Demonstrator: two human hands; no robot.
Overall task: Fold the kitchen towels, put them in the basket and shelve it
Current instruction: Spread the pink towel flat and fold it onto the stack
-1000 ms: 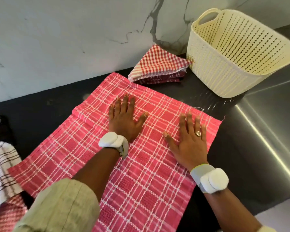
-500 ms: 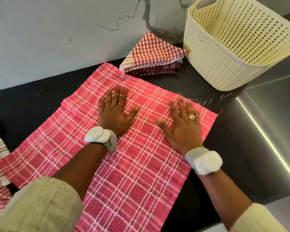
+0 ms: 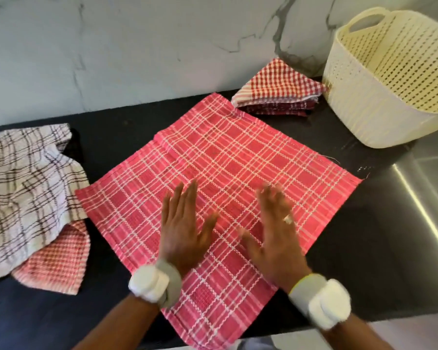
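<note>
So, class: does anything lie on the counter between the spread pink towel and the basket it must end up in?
Partly. The folded red check towels lie by the pink towel's far corner, against the basket. Straight from its right edge to the basket, only bare counter shows. Both hands are flat over the towel.

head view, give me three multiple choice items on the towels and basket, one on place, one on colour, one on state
1. Where is the folded checked stack?
A. inside the basket
B. on the counter left of the basket
C. under the white towel

2. What colour is the towel under both hands?
A. pink-red plaid
B. blue
C. green

3. How does the basket look?
A. full
B. overturned
C. upright, no towels seen inside

Answers: 1 B, it lies beside the basket wall. 2 A, the left hand and right hand are flat over the pink plaid towel. 3 C, only its perforated walls show.
</note>
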